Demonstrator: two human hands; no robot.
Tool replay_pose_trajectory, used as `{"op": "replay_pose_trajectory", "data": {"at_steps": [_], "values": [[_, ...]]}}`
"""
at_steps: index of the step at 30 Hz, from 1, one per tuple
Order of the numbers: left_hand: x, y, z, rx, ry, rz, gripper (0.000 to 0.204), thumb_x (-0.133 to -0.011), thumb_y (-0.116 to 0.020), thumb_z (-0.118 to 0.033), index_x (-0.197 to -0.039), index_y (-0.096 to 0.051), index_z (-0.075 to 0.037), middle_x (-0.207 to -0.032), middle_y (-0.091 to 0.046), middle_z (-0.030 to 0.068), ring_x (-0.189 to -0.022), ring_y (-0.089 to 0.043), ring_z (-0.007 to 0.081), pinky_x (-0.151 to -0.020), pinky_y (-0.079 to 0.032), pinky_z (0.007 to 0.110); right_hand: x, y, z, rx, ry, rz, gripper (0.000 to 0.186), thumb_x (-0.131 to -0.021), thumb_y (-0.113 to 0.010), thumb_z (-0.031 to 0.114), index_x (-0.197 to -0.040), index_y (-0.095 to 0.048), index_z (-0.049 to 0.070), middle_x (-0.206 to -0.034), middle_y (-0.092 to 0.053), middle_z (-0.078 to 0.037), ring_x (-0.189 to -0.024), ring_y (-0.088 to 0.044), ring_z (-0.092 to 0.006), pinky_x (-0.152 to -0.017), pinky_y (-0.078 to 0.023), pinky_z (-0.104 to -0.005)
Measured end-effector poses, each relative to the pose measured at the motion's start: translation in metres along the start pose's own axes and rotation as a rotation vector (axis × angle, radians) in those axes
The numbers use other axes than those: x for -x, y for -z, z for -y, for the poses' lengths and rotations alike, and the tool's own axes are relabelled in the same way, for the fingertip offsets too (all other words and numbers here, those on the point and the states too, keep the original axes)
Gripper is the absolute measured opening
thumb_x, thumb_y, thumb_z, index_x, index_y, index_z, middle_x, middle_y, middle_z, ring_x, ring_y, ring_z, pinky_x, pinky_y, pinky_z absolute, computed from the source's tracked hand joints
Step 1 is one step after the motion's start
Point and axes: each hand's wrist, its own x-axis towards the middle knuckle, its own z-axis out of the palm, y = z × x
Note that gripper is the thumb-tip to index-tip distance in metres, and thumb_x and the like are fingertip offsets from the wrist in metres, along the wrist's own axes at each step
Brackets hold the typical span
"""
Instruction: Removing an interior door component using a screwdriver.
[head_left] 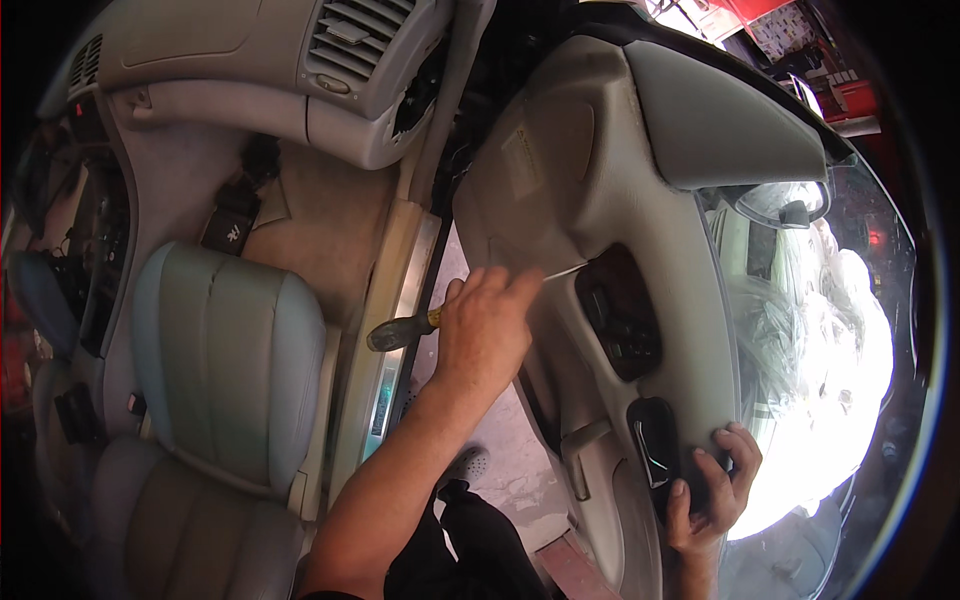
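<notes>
My left hand [485, 325] is closed around a screwdriver with a dark and yellow handle [398, 334]; its thin shaft [560, 272] reaches the upper left edge of a dark switch panel [618, 315] in the grey door trim [650, 220]. My right hand [712, 490] grips the window-side edge of that door, its fingers curled beside a black recess with the inner door handle [650, 450].
The open doorway shows a grey seat [225, 370], a dashboard with air vents [355, 40] and a door sill [380, 400]. A side mirror [790, 205] is outside the window glass. Pale floor [535, 480] shows below, with my dark-clothed legs and a shoe.
</notes>
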Motion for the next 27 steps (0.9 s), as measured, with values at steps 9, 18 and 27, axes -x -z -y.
{"op": "replay_pose_trajectory", "data": {"at_steps": [9,18,27], "values": [[-0.007,0.0,0.014,0.057,-0.073,0.005,0.043,-0.083,-0.067,0.008,-0.121,-0.078,-0.007,-0.098,-0.07,0.0103,-0.1,-0.066,0.0318,-0.087,-0.05,0.045,0.002,0.0,-0.002,0.017,0.007,0.004,0.03,-0.08,-0.072,0.02,-0.103,-0.073,0.001,-0.125,-0.062,-0.025,-0.127,-0.059,-0.0501,-0.108,-0.046,-0.0619],[-0.009,-0.004,0.018,0.083,-0.09,-0.015,0.042,-0.082,-0.066,0.01,-0.119,-0.078,-0.006,-0.094,-0.068,0.0091,-0.097,-0.064,0.0307,-0.085,-0.048,0.044,0.004,0.001,-0.004,0.026,0.002,0.032,0.03,-0.086,-0.07,0.024,-0.105,-0.072,0.0,-0.13,-0.061,-0.026,-0.131,-0.057,-0.0503,-0.111,-0.044,-0.0624],[-0.014,0.016,-0.003,-0.152,-0.115,-0.053,0.041,-0.08,-0.071,0.005,-0.116,-0.079,-0.011,-0.093,-0.065,0.0077,-0.099,-0.063,0.0276,-0.089,-0.045,0.043,0.003,0.003,-0.001,0.055,0.008,0.054,0.031,-0.09,-0.069,0.025,-0.109,-0.071,0.0,-0.133,-0.06,-0.027,-0.134,-0.055,-0.0503,-0.114,-0.042,-0.0628]]}}
